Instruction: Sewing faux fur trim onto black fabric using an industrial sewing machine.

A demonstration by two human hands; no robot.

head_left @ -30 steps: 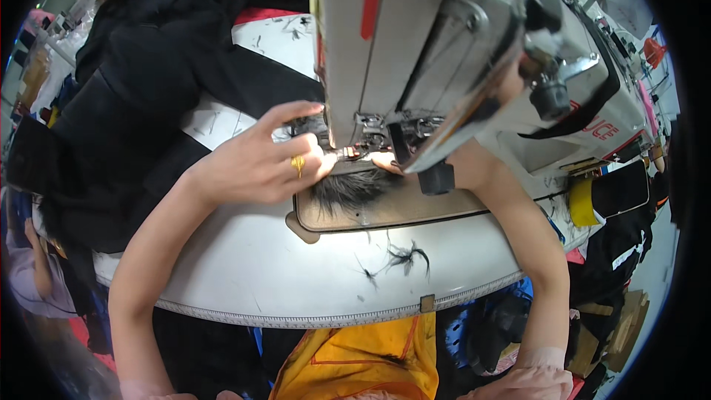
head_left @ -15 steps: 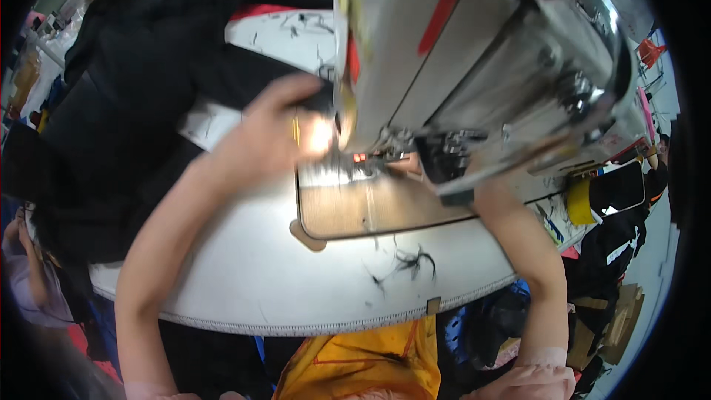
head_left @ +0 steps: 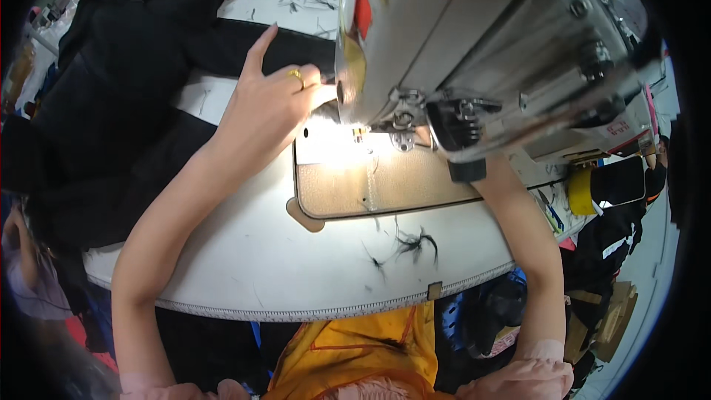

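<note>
My left hand (head_left: 274, 107) is at the left of the sewing machine (head_left: 415, 44), close to its lit needle area. Its little finger sticks up and away, a gold ring (head_left: 296, 78) circles another finger, and the remaining fingers bend together toward the machine head. What they pinch, if anything, is hidden by the hand and the head. A band of black cloth (head_left: 292, 43) runs behind the hand to the machine. My right hand (head_left: 424, 135) reaches in from the right under the machine head, mostly covered by it; only a bit of finger shows beside the presser parts.
Black garments (head_left: 133, 89) are heaped on the left of the white table (head_left: 229, 267). Loose black threads (head_left: 416, 243) lie near the front. A tan plate (head_left: 333, 196) surrounds the needle area. At right sit a yellow roll (head_left: 581, 191) and small snips (head_left: 550, 211).
My left hand, blurred before, now shows sharply with its little finger raised higher. The machine, table and threads appear slightly higher in the view. My right hand stays under the machine head.
</note>
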